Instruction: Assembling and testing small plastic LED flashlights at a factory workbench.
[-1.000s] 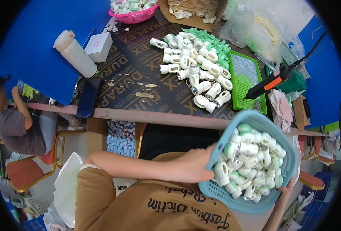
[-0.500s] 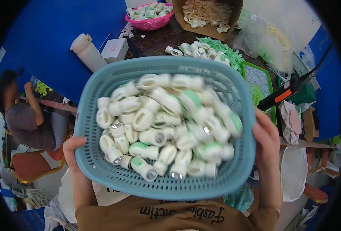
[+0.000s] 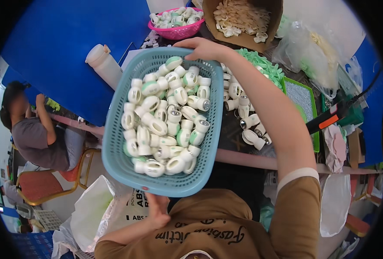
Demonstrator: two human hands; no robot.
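A blue-grey plastic basket [image 3: 215,159] is held in front of me, its long side now running away from my body. Many small white and green flashlights [image 3: 157,123] fill it, some with their silvery lens ends showing. My right hand [image 3: 202,48] reaches across and is closed on the basket's far rim, thumb inside. At the near end my left hand [image 3: 157,206] is closed on the rim from below, its fingertips partly hidden by the basket. More flashlights [image 3: 252,118] lie loose on the dark table, right of the basket.
Behind stand a pink basket [image 3: 178,32] of flashlights and a cardboard box [image 3: 271,36] of pale parts. Green parts [image 3: 262,62], a green tray [image 3: 316,138] and a black-orange tool [image 3: 325,121] lie right. A white bottle [image 3: 105,67] stands left; a person [image 3: 40,129] sits beyond.
The basket has turned from crosswise to lengthwise and shifted left. My right hand went from its right side to the far end, my left from its left side to the near end.
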